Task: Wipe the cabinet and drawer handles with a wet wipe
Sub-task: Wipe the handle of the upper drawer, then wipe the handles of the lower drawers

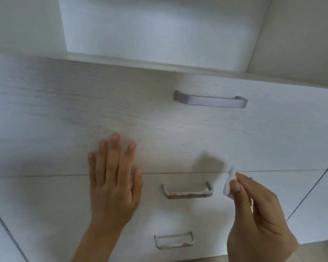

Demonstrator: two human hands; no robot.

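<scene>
Pinching a crumpled white wipe [229, 183] between thumb and fingertips, the right hand [257, 214] hovers just right of the middle handle [187, 190], apart from it; the left hand [113, 178] lies flat, fingers straight, on the drawer fronts [64, 120] (across the seam between two); lowest sits the bottom handle [173, 241]; higher, the top handle [209, 101]; beyond, an open shelf [159, 35].

Soft, even daylight; faint shadows; slight motion blur; wide-angle bending at edges.
</scene>
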